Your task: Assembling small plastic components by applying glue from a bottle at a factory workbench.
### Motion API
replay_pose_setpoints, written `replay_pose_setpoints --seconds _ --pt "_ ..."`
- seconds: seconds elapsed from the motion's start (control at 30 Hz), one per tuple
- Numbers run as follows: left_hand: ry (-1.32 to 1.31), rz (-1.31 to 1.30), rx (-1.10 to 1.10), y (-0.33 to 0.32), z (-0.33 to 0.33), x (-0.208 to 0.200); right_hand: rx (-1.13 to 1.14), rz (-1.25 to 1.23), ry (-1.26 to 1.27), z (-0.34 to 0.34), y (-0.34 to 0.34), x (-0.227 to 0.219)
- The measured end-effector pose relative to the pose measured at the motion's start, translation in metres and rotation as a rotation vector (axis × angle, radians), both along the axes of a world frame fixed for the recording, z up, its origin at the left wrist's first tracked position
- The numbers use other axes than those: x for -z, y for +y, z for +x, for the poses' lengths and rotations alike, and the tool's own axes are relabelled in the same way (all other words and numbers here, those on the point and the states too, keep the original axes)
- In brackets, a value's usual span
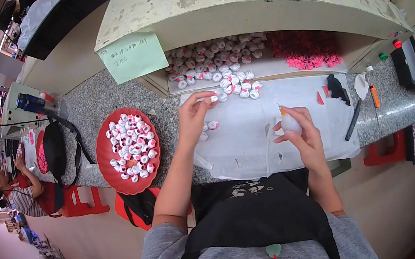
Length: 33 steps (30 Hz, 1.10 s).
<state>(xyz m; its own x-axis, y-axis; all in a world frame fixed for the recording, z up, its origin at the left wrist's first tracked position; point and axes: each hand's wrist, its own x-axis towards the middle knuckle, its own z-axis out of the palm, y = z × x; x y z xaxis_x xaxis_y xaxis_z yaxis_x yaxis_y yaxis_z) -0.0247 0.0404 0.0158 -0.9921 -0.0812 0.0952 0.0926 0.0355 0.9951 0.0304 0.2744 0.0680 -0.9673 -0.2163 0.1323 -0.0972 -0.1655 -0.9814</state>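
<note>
Green pendant [273,251] hangs nearest; my left fingers [199,97] pinch 1 white piece [214,98], likely light, stiff, best held by its sides; my right fingers [296,142] clasp a probably soft bottle [291,124].

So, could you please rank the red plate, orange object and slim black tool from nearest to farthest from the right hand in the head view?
1. Slim black tool: right of the right hand.
2. Orange object: farther right.
3. Red plate: far to the left.
</note>
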Motion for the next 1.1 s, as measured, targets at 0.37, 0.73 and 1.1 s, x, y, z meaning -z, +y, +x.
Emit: replay_pose_setpoints --seconds 0.37,0.73,1.1 --pt "-0.017 0.559 0.137 0.037 0.059 -0.04 0.255 -0.334 0.219 -0.002 -0.02 -0.03" --pt "0.001 0.571 0.14 0.04 0.069 -0.045 0.196 0.016 0.624 0.013 -0.032 -0.026" --pt "-0.031 0.576 0.153 0.043 0.07 -0.048 0.188 0.047 0.603 0.014 -0.032 -0.025"
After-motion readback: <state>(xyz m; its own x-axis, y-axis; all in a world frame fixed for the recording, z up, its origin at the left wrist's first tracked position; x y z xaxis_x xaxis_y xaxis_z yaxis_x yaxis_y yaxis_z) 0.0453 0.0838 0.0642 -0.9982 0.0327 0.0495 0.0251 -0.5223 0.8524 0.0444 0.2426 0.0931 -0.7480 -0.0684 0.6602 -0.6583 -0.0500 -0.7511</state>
